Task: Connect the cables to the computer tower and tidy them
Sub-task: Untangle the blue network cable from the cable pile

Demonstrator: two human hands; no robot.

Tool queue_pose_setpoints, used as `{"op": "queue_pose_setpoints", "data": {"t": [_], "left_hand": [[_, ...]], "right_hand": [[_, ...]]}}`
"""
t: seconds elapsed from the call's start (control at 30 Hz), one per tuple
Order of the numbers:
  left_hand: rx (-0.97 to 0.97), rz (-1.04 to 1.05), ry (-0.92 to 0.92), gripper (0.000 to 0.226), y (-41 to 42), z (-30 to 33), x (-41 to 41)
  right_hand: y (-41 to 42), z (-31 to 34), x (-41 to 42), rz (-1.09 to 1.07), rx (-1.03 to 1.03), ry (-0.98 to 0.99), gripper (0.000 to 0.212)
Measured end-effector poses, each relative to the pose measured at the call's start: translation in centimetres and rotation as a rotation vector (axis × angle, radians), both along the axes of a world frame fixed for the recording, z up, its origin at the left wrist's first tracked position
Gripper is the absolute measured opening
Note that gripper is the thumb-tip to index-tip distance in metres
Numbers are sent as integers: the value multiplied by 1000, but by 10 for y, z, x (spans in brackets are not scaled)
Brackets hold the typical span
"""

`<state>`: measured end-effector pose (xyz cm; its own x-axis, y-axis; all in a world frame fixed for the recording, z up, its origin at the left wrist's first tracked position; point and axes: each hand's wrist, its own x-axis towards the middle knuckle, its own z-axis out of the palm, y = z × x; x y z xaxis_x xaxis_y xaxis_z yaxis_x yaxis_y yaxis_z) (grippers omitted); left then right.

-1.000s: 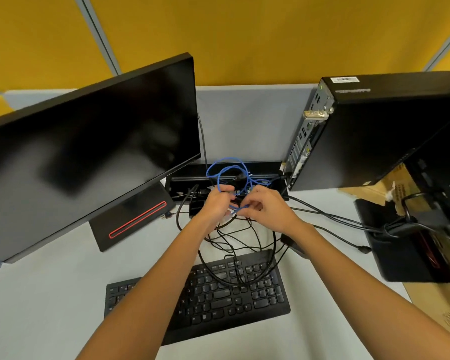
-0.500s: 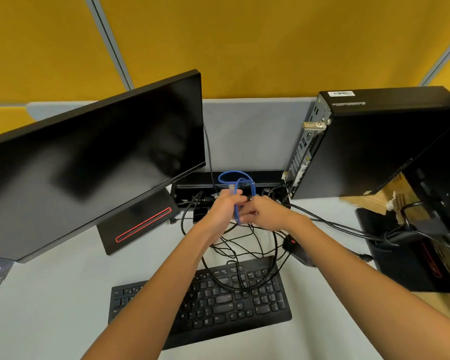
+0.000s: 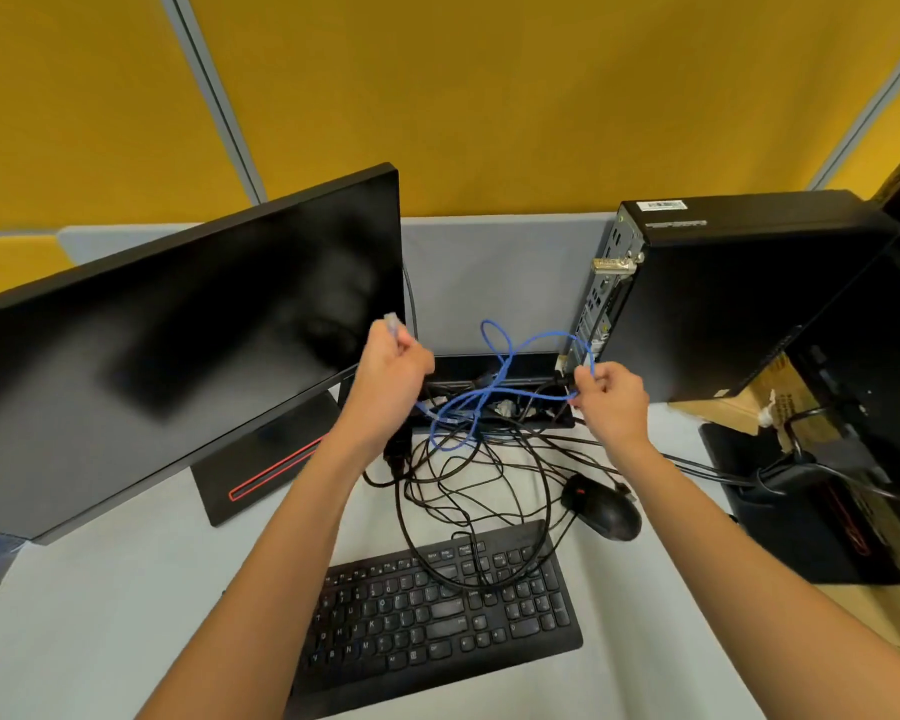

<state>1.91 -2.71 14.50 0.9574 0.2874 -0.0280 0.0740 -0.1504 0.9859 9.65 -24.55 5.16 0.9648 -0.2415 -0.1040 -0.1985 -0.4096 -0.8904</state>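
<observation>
A blue network cable point(image 3: 497, 392) hangs in loose loops between my two hands above the desk. My left hand point(image 3: 392, 367) grips one end, its clear plug point(image 3: 393, 322) sticking up in front of the monitor. My right hand point(image 3: 610, 392) pinches the cable farther along, just beside the rear panel point(image 3: 601, 304) of the black computer tower point(image 3: 739, 298). A tangle of black cables point(image 3: 481, 485) lies on the desk below, partly over the keyboard point(image 3: 437, 610).
A black monitor point(image 3: 178, 345) stands at the left on its red-striped base. A black mouse point(image 3: 605, 509) lies right of the cable tangle. A cable tray slot point(image 3: 489, 366) runs along the desk's back edge. Cardboard and dark equipment point(image 3: 827, 459) crowd the right side.
My hands were together at the cable bundle; they have pulled apart, the left up and leftward with the plug end, the right toward the tower, stretching out the blue cable.
</observation>
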Motion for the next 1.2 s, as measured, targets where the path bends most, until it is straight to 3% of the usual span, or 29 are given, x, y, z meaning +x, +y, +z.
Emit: {"op": "queue_pose_setpoints", "data": {"t": [0.03, 0.1, 0.17, 0.2, 0.27, 0.37, 0.43, 0.5, 0.63, 0.7, 0.77, 0.8, 0.9, 1.0, 1.07, 1.2], "left_hand": [[-62, -16, -34, 25, 0, 8, 1], [-157, -75, -97, 30, -8, 21, 5], [-157, -157, -147, 29, -24, 32, 11], [-143, -192, -153, 28, -33, 36, 16], [-110, -235, -129, 27, -45, 39, 24], [-65, -278, -121, 24, -47, 46, 33], [-134, -298, -112, 31, -39, 42, 36], [-53, -349, -10, 44, -24, 17, 42], [589, -612, 283, 73, -10, -56, 43], [744, -633, 385, 61, -19, -74, 34], [828, -513, 314, 21, -24, -85, 31], [850, -451, 272, 17, -24, -87, 29], [943, -309, 101, 47, -19, -85, 27], [725, -224, -100, 45, -16, -68, 28], [573, -181, -158, 44, -14, -55, 32], [674, -192, -197, 39, -15, -42, 40]], "right_hand": [[2, 3, -3, 4, -66, -5, 17], [16, 12, -14, 78, -287, -96, 38], [38, 26, -29, 220, -594, -363, 49], [50, 36, -36, 339, -635, -477, 48], [69, 48, -46, 645, -457, -500, 39], [77, 56, -47, 852, -209, -258, 14], [69, 56, -36, 828, -134, -198, 26], [60, 61, -25, 742, -84, -221, 31], [52, 90, -9, 675, 78, -355, 28], [48, 107, 0, 631, 115, -432, 28], [41, 122, 11, 515, 145, -513, 29], [36, 128, 16, 448, 160, -571, 29], [20, 130, 31, 365, 41, -626, 29], [13, 104, 37, 509, -309, -475, 28], [17, 84, 31, 559, -336, -345, 28], [35, 61, 19, 518, -295, -302, 14]]}}
